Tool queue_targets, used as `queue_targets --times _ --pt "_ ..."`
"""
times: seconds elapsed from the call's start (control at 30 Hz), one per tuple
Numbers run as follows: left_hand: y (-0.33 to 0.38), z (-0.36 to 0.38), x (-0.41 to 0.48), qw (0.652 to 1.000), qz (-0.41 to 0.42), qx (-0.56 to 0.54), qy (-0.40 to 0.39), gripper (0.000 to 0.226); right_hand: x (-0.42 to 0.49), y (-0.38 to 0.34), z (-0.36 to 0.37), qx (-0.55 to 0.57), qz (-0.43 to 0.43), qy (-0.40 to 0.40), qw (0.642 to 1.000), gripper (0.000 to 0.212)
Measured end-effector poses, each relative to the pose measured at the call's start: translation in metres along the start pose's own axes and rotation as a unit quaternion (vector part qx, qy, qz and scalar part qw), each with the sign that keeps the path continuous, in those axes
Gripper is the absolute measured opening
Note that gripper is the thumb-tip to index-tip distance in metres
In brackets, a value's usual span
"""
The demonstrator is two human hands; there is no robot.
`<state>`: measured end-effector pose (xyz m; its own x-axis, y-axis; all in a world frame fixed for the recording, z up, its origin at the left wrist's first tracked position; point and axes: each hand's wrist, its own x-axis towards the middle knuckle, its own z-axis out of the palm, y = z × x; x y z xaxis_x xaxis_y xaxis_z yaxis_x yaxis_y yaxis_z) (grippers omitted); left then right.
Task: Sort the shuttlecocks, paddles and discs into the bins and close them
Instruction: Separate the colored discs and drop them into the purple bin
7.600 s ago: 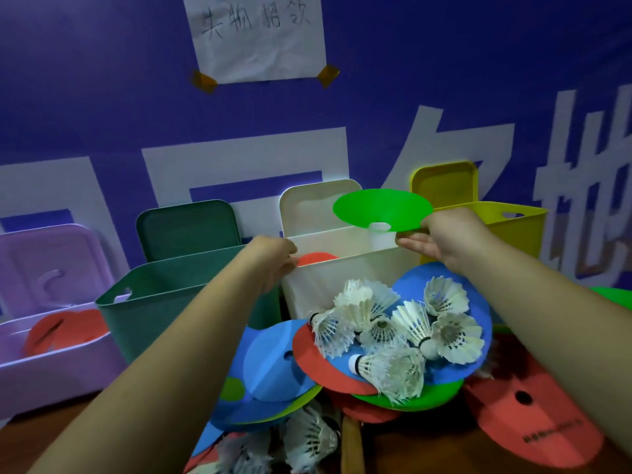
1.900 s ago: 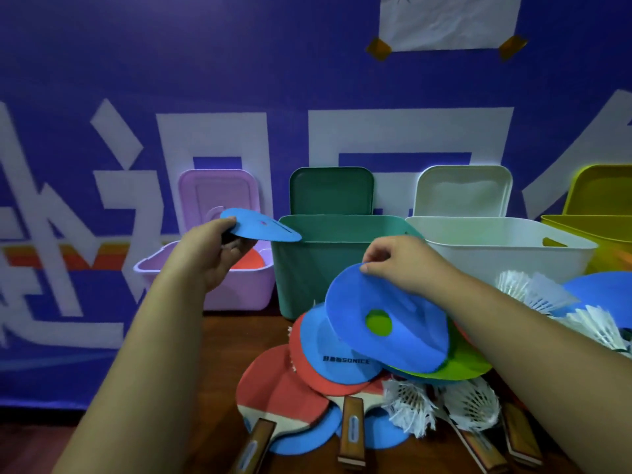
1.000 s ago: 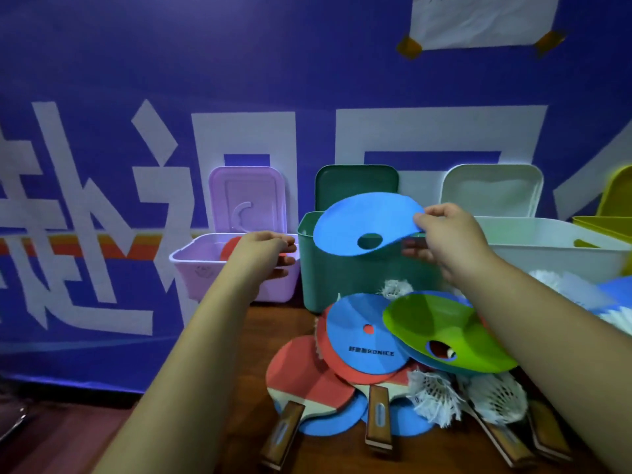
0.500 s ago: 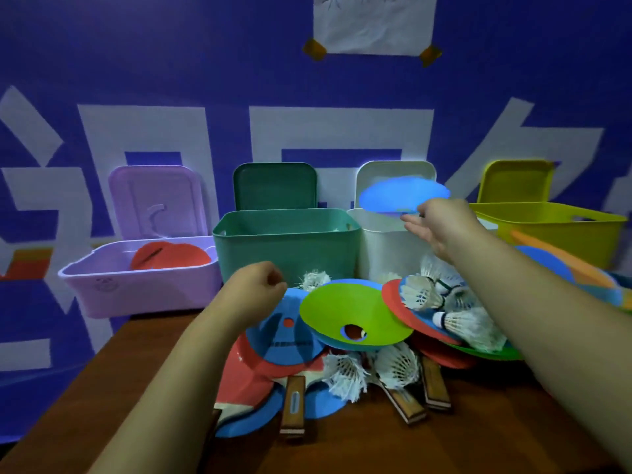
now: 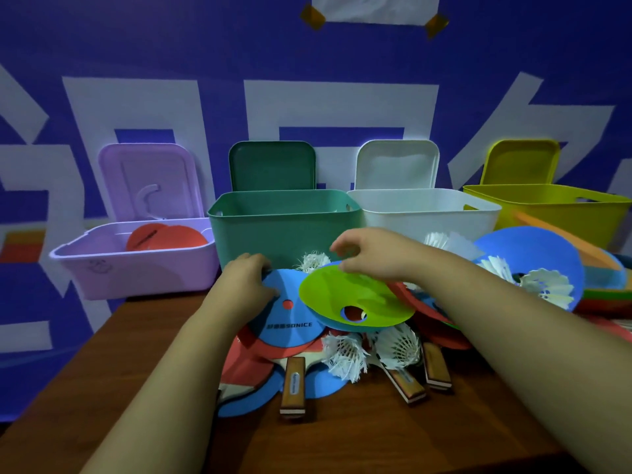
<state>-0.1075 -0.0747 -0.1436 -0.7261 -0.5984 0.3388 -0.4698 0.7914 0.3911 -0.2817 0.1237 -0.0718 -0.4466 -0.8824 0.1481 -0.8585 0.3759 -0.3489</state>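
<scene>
A heap of discs, paddles and shuttlecocks lies on the wooden table in front of four open bins. My left hand [image 5: 247, 281] rests on the far edge of a blue disc [image 5: 290, 328], fingers curled over its rim. My right hand [image 5: 371, 256] hovers with spread fingers over the far edge of a green disc [image 5: 352, 297], thumb touching it. Shuttlecocks [image 5: 345, 354] lie under the green disc, and others lie on a big blue disc [image 5: 533, 248] at the right. Paddle handles [image 5: 292, 384] stick out toward me.
From left to right stand a purple bin [image 5: 136, 268] holding red discs [image 5: 167, 236], a green bin [image 5: 284, 227], a white bin [image 5: 431, 213] and a yellow bin [image 5: 547, 206]. Their lids lean on the blue wall behind them. Bare table shows at the front left.
My right hand no longer holds the blue disc it had above the white bin and has dropped to the green disc. My left hand has moved forward onto the blue disc.
</scene>
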Motion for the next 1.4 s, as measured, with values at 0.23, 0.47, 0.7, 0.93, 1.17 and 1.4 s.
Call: queue_targets --times 0.23,0.47,0.7,0.93,1.17,1.4 --pt "0.002 -0.003 -0.005 0.996 0.007 -0.07 0.056 0.04 0.019 -0.011 0.029 -0.114 -0.079 -0.096 0.986 0.063" --pt "0.0 -0.004 -0.005 0.98 -0.011 -0.161 0.113 0.018 0.026 -0.023 0.04 -0.118 -0.111 -0.05 0.986 0.031" --pt "-0.008 -0.013 -0.004 0.908 -0.11 -0.382 0.134 0.011 0.034 -0.028 0.029 -0.089 -0.152 0.017 0.984 0.01" --pt "-0.026 -0.033 -0.004 0.779 -0.181 -0.573 0.181 0.016 0.037 -0.042 0.005 0.089 -0.121 0.163 0.975 0.009" --pt "-0.052 -0.07 -0.004 0.642 -0.202 -0.663 0.327 0.006 0.044 -0.049 0.006 0.162 -0.071 0.267 0.947 0.009" --pt "-0.086 -0.1 0.028 0.603 -0.196 -0.673 0.381 0.025 0.049 -0.051 0.009 0.232 -0.062 0.276 0.931 0.009"
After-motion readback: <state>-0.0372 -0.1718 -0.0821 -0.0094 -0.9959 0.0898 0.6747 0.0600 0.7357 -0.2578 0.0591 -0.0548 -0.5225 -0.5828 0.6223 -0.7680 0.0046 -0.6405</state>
